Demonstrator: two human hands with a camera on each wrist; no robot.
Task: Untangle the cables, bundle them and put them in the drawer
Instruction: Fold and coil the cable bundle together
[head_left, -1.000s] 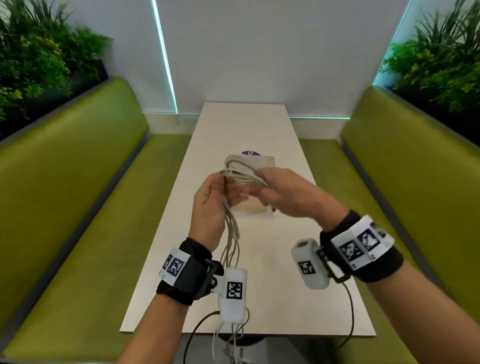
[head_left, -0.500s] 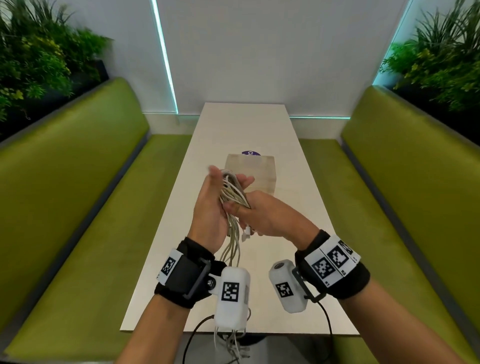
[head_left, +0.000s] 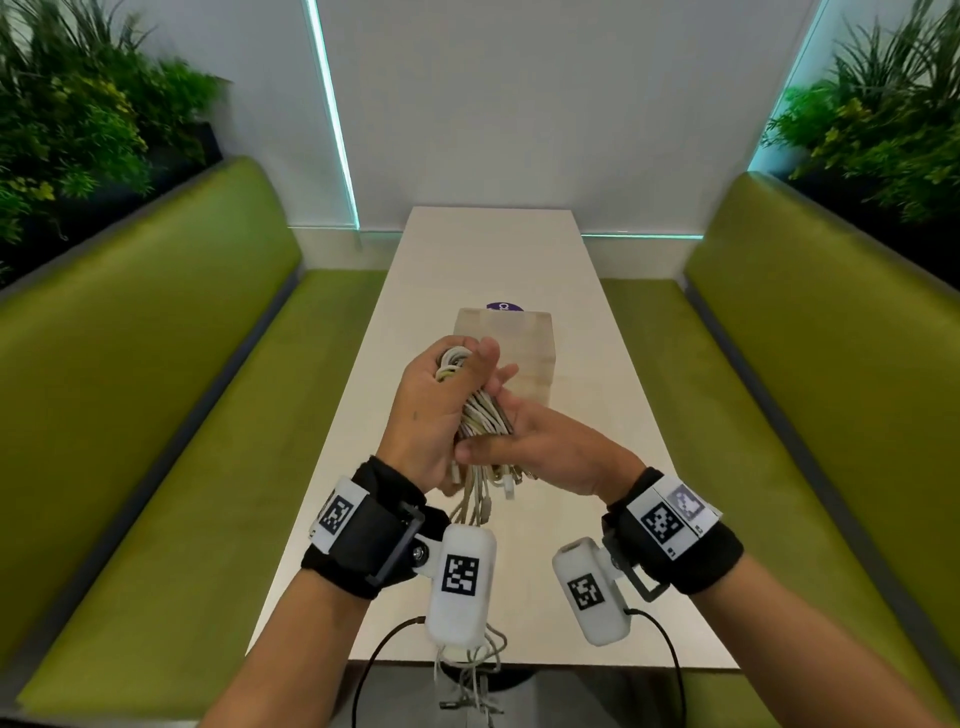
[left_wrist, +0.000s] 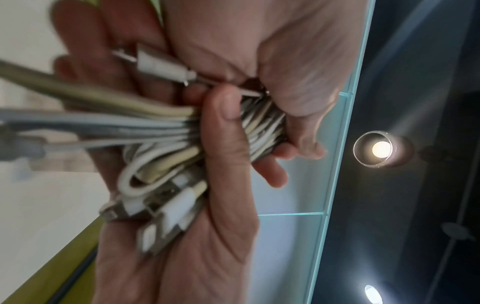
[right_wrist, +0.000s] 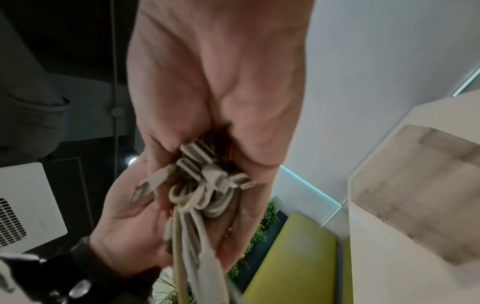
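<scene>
above table (head_left: 488, 249), both hands grip cables (head_left: 483, 421).

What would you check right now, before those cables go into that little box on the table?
1. Left hand holds the cable bundle: ok, fingers curl round its upper loops.
2. Right hand holds it too: ok, it grips the middle.
3. Bundle tidy: not ok, loose plug ends dangle below the hands.
4. Bundle tied: cannot tell, no tie shows.
5. Drawer box within reach: ok, it stands on the table just beyond the hands.
6. Drawer open: cannot tell, no opening is visible from here.
</scene>
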